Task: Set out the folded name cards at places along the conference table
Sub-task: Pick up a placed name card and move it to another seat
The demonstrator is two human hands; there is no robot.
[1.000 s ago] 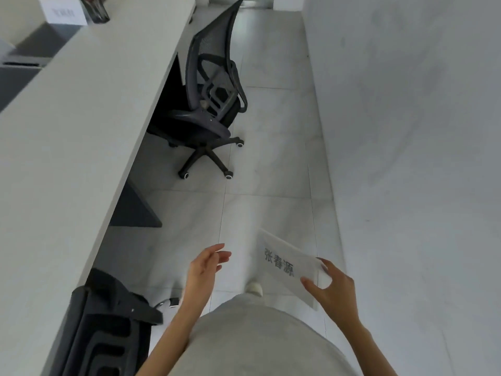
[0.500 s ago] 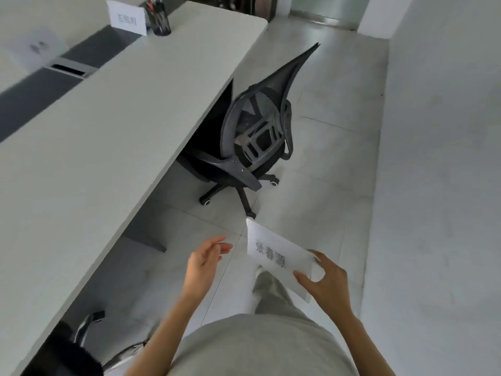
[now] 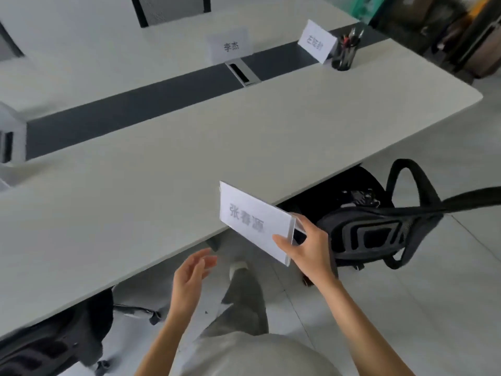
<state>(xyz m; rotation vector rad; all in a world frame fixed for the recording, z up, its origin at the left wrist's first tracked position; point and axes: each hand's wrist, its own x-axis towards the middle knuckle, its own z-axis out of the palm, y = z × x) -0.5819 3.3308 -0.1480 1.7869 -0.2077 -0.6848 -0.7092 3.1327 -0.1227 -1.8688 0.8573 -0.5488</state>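
My right hand (image 3: 309,248) grips a white folded name card (image 3: 249,218) with dark printed characters, held in the air over the near edge of the long white conference table (image 3: 162,172). My left hand (image 3: 191,278) hovers below the table edge, fingers apart and holding nothing. Two more name cards stand on the table: one (image 3: 230,47) beyond the dark centre strip, another (image 3: 317,40) at the far right end beside a pen cup (image 3: 344,54).
A black mesh office chair (image 3: 379,226) is tucked under the table to my right, close to my right hand. Another black chair (image 3: 54,340) sits at the lower left. A silver cable hatch (image 3: 242,73) lies in the table's dark centre strip (image 3: 122,112).
My view has swung left from the aisle floor onto the table. My right hand has carried the name card up and forward over the table's near edge. My left hand stays empty.
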